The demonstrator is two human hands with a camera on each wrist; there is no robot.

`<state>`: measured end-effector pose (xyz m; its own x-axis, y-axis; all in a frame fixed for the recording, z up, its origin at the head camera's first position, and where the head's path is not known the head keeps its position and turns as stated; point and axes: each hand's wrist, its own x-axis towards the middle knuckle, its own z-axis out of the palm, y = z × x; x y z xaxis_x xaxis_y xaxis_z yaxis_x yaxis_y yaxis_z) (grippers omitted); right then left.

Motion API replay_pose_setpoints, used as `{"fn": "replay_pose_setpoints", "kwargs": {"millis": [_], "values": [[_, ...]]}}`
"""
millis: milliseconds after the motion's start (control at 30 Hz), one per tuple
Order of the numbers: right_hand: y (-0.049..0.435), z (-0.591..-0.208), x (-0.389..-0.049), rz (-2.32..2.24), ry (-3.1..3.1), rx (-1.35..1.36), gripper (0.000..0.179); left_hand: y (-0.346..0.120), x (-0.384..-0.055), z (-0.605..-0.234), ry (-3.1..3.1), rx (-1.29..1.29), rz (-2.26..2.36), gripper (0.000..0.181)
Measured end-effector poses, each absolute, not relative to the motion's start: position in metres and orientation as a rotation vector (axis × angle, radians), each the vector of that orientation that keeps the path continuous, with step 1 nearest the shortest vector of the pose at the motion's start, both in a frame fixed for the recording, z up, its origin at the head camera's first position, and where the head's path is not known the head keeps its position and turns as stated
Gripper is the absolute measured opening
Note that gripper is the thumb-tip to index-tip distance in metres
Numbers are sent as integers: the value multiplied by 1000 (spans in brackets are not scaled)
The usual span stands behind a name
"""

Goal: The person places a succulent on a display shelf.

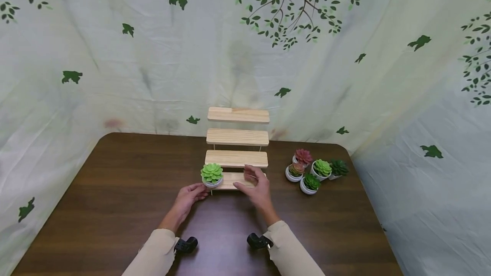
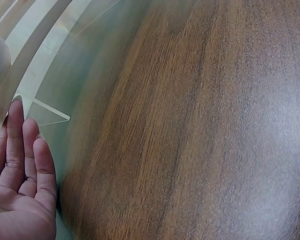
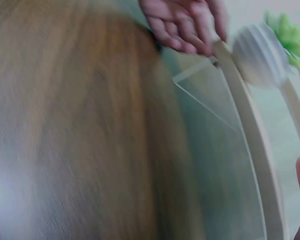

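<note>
A small stand with several tiers of pale wood boards (image 1: 237,158) stands near the back of the table. On the left end of its lowest board (image 1: 230,184) sits a light green artificial succulent (image 1: 212,173) in a grooved white pot (image 3: 260,55). My left hand (image 1: 189,199) is beside that end, its nearly straight fingers (image 2: 15,145) right at the board's edge, just below the pot. Over the right part of the same board, my right hand (image 1: 258,188) has thumb and fingers spread apart, holding nothing. Only a little of it shows in the right wrist view.
Several potted succulents, among them a red one (image 1: 303,156), a dark green one (image 1: 339,168) and a bright green one (image 1: 310,183), are grouped on the brown table (image 1: 126,208) right of the stand. Behind hangs a leaf-printed curtain (image 1: 153,67).
</note>
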<state>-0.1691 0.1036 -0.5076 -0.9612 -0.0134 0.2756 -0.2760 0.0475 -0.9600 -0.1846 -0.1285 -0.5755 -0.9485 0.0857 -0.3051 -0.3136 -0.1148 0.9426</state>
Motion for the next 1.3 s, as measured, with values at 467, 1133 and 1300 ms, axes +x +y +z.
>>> {"fn": "replay_pose_setpoints", "kwargs": {"millis": [467, 1133, 1300], "values": [[186, -526, -174, 1859, -2057, -62, 51, -130, -184, -570, 1890, -220, 2131, 40], [276, -525, -145, 1614, -2061, -257, 55, -131, -186, -574, 1866, -264, 2153, 38], [292, -557, -146, 1615, -2045, -341, 62, -131, -185, -573, 1871, -249, 2144, 38]]}}
